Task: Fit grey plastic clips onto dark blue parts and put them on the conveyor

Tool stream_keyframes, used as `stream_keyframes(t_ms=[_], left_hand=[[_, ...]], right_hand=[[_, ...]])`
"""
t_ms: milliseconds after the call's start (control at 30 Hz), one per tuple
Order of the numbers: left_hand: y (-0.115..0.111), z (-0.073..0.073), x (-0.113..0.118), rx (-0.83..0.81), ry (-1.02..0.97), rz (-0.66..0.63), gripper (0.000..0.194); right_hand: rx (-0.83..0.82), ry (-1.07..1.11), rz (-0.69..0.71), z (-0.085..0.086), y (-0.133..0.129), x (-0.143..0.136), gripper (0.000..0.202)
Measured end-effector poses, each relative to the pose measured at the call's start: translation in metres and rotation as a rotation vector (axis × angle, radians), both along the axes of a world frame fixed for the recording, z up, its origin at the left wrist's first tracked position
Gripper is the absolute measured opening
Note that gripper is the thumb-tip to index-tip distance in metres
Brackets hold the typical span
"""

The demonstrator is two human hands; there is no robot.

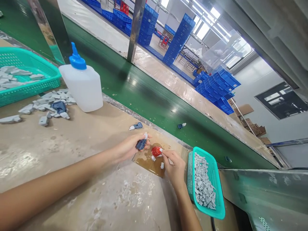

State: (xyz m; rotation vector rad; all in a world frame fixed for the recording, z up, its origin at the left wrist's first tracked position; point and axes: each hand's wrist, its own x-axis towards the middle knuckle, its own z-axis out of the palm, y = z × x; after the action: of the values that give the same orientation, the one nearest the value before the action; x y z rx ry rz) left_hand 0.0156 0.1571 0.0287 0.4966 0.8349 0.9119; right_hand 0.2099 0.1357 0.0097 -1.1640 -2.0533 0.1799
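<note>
My left hand (137,146) is closed around a dark blue plastic part (141,144) with a light grey tip sticking up. Between the fingertips of my right hand (174,165) is a small light grey plastic piece (160,150), at the edge of a round red dish (156,151). The dish sits on a wet brown board (151,167), where a couple of loose grey pieces also lie. Just beyond my left hand, a blue part with a grey end (136,126) rests on the table.
A green basket (222,205) of small grey pieces stands at right. At left are a white bottle with blue nozzle (84,86), a pile of grey parts (45,102) and another green basket (48,83). A green conveyor belt (154,102), carrying blue parts (181,125), runs behind the table.
</note>
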Motion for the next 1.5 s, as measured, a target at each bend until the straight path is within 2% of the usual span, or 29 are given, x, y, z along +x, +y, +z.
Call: stream_keyframes(t_ms=[100, 200, 367, 500, 600, 833, 1000, 1167, 1200, 1267, 1333, 1367, 1433, 1500], left_hand=[[0.002, -0.002, 0.0, -0.053, -0.144, -0.02, 0.022], [0.0, -0.003, 0.0, -0.02, -0.149, -0.045, 0.025], [-0.006, -0.007, 0.0, 0.045, -0.059, -0.067, 0.019], [-0.009, -0.009, 0.001, 0.155, 0.076, -0.129, 0.026], [-0.011, -0.009, 0.004, 0.216, 0.176, -0.166, 0.029], [-0.014, -0.007, 0.003, 0.207, 0.163, -0.175, 0.031], [-0.02, -0.005, 0.009, 0.182, 0.123, -0.119, 0.032], [-0.019, 0.002, 0.019, 0.238, 0.197, -0.104, 0.036], [-0.013, 0.004, 0.018, 0.292, 0.253, -0.095, 0.039], [0.01, 0.009, 0.013, 0.477, 0.447, -0.032, 0.045], [0.046, 0.013, 0.002, 0.701, 0.779, 0.045, 0.051], [0.066, 0.013, -0.004, 0.783, 1.001, 0.04, 0.055], [0.103, 0.01, -0.016, 0.811, 1.411, 0.002, 0.062], [0.128, 0.002, -0.026, 0.801, 1.655, -0.074, 0.067]], right_hand=[[0.026, 0.01, -0.016, 0.004, -0.001, 0.001, 0.017], [0.008, 0.015, -0.016, 0.01, -0.001, 0.001, 0.015], [-0.016, 0.084, -0.061, 0.018, -0.001, -0.001, 0.014], [-0.139, 0.297, -0.09, 0.022, -0.008, -0.009, 0.011], [-0.194, 0.421, -0.02, 0.024, -0.017, -0.019, 0.015], [-0.124, 0.348, 0.083, 0.022, -0.023, -0.027, 0.021], [-0.093, 0.259, 0.159, 0.026, -0.025, -0.03, 0.023], [-0.017, 0.16, 0.138, 0.031, -0.033, -0.025, 0.026], [0.009, 0.143, 0.087, 0.032, -0.033, -0.016, 0.025], [0.074, 0.099, -0.107, 0.03, -0.03, 0.013, 0.023], [0.095, 0.016, -0.38, 0.026, -0.026, 0.053, 0.023], [0.064, -0.061, -0.492, 0.022, -0.025, 0.074, 0.024], [-0.158, -0.276, -0.58, 0.014, -0.024, 0.109, 0.026], [-0.325, -0.393, -0.595, 0.007, -0.025, 0.132, 0.029]])
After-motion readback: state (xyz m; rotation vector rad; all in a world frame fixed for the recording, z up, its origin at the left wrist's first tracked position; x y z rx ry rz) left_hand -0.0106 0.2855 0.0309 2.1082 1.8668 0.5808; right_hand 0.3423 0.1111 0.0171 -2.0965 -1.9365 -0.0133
